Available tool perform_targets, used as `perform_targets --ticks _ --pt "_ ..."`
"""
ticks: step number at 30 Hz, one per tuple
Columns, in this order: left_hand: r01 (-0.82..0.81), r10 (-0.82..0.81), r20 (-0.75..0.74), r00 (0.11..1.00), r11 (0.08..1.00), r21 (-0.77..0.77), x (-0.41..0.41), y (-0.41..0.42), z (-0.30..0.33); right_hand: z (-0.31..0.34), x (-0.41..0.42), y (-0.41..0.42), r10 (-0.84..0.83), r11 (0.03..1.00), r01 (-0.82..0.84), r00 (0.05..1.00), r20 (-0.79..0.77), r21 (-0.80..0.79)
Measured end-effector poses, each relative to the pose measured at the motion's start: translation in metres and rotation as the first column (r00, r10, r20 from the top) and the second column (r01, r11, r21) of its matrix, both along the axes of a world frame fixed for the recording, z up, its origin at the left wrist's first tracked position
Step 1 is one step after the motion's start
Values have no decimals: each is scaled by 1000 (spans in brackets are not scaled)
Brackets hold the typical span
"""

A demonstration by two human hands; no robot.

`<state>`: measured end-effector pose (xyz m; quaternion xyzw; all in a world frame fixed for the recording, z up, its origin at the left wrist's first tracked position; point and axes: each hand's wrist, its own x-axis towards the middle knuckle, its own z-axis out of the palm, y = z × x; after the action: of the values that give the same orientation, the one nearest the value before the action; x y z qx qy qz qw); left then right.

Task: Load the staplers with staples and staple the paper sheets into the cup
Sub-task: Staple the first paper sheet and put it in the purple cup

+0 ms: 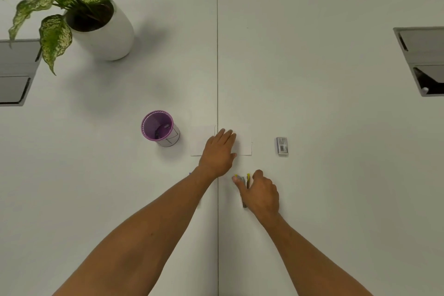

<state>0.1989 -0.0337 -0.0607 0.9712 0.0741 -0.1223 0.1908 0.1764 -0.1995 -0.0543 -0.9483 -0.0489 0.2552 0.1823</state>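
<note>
Looking down from the head camera: left hand [219, 149] flat, fingers straight, pressing white paper sheets [243, 143] on the table [336, 79]. Right hand [260, 193] just nearer the body, curled around a stapler [243, 190], silver with yellow tips, long axis pointing away toward the sheets. Purple mesh cup [158, 127] left of the sheets; staple box [281, 146] to the right.

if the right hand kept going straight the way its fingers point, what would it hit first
Probably the paper sheets just ahead, under the left hand. The right hand holds the stapler and points up-table; depth is unclear from one view.
</note>
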Motion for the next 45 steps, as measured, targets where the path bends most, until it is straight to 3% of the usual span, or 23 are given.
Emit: perform_targets --ticks 5,9,12,16,19,22,24,26,28,30,35,39,45 --pt "61 -56 -80 995 996 58 17 11 -7 -7 34 -1 24 972 -56 989 144 227" --pt "100 -92 -112 990 993 68 25 19 -9 -12 71 14 89 949 -136 981 171 283" --pt "167 -149 -152 977 979 119 26 23 -15 -17 94 22 204 944 -237 966 161 228" --pt "196 -171 -163 972 968 153 24 24 -21 -27 104 24 418 906 -424 897 144 15" --pt "163 -148 -113 983 977 138 25 23 -23 -31 102 24 459 888 -457 874 159 -55" --pt "137 -134 -42 990 988 70 25 22 -24 -37 99 22 431 899 -437 878 206 -17" --pt "112 -110 108 988 994 -12 24 19 -24 -40 97 21 370 911 -404 888 274 78" --pt "5 22 181 983 989 -146 24 17 -19 -40 94 18 279 909 -353 910 307 221" --pt "-126 160 83 984 941 -314 22 16 -9 -30 92 16 171 880 -266 951 259 394" --pt "-213 230 -15 973 871 -442 22 18 0 -14 93 13 79 838 -121 992 101 532" --pt "-332 351 -106 930 683 -651 10 20 23 13 89 7 44 709 91 984 -174 699" --pt "-388 395 -196 897 494 -778 -4 12 43 41 74 8 -21 592 332 917 -398 734" --pt "-433 406 -269 874 396 -810 -36 1 62 52 44 4 -85 464 479 861 -501 745"
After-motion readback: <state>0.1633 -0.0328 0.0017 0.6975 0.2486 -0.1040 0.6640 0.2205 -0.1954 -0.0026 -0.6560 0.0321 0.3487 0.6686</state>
